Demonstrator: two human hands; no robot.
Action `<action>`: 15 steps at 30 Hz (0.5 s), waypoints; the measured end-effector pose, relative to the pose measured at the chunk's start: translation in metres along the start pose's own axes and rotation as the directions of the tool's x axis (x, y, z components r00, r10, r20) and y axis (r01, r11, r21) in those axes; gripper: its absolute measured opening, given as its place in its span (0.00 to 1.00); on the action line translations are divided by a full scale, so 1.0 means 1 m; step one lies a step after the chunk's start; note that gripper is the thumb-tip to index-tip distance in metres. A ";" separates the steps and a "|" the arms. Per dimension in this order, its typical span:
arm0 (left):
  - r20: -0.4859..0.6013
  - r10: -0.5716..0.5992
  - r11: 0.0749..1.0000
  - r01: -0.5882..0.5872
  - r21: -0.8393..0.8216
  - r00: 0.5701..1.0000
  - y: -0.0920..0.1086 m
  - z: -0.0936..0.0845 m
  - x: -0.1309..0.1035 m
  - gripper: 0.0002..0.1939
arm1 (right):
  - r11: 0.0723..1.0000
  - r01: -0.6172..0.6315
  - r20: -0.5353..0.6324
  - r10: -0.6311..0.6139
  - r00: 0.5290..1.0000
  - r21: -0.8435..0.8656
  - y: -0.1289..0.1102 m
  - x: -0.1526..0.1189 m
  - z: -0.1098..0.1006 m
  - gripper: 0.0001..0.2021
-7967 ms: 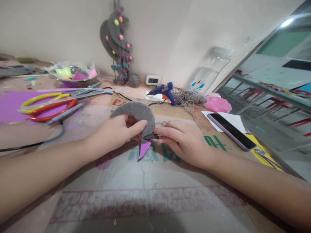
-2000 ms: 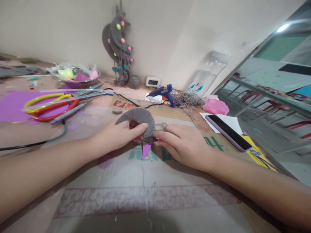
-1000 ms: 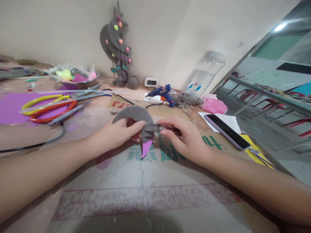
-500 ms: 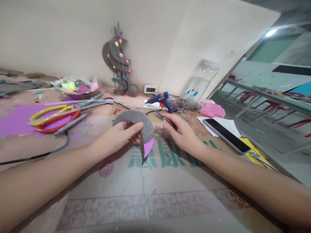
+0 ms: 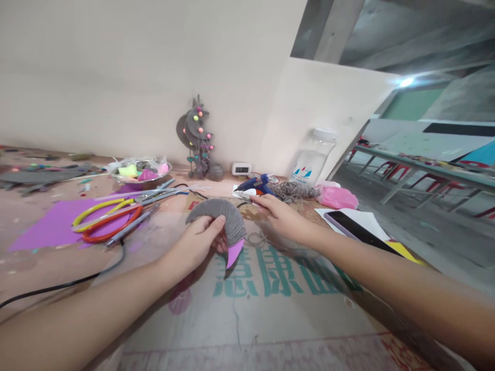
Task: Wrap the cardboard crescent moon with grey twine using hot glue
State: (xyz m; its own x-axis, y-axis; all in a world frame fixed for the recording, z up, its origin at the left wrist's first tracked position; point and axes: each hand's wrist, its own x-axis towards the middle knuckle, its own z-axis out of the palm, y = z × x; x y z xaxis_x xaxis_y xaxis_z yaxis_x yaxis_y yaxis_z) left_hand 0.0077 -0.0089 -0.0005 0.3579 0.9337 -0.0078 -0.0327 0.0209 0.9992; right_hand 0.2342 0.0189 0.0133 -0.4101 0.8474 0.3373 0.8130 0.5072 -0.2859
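Observation:
My left hand [image 5: 204,238] is closed on a crescent [image 5: 228,214] wrapped in grey yarn, its lower tip bare and purple. To the right, my right hand [image 5: 280,214] is closed around a small metal tool [image 5: 247,197], whose pointed end shows beyond the fingers; its exact kind is hard to tell. Just behind those fingers lies a blue glue gun [image 5: 253,184]. A thin loop of yarn [image 5: 256,238] rests on the cardboard [image 5: 294,319] between my hands.
Large scissors [image 5: 112,221] lie on purple sheet [image 5: 46,226] at left, near a bowl [image 5: 141,178]. Along the wall stand a decorated crescent ornament [image 5: 197,139], a timer [image 5: 242,169] and a bottle [image 5: 313,157]. Tangled yarn [image 5: 296,190], pink plastic [image 5: 338,197] and a phone [image 5: 359,232] are at right.
The view has tilted upward, showing more wall. My right hand has moved forward with the tool, closer to the glue gun, uncovering the yarn loop. My left hand still grips the crescent.

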 end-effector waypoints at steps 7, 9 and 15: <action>-0.138 0.113 0.986 -0.094 0.134 0.984 -0.001 -0.003 -0.001 0.18 | 0.984 -0.025 -0.084 0.040 0.996 0.176 -0.019 0.018 0.001 0.15; -0.141 0.131 0.980 -0.107 0.167 0.981 0.000 -0.003 -0.002 0.19 | 0.967 -0.028 -0.044 0.041 0.998 0.253 -0.029 0.009 -0.002 0.15; -0.167 0.261 0.874 -0.160 0.458 0.951 0.003 -0.005 -0.003 0.18 | 0.918 -0.022 0.052 0.002 0.999 0.397 -0.050 -0.019 -0.003 0.13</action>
State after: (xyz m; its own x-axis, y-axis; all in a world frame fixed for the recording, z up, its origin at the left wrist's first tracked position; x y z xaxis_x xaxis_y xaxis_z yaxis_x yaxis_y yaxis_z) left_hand 0.0022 -0.0101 0.0021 0.1758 0.9528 0.2475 0.3414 -0.2949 0.8925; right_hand 0.2030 -0.0235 0.0241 -0.4294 0.8553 0.2902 0.5910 0.5090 -0.6258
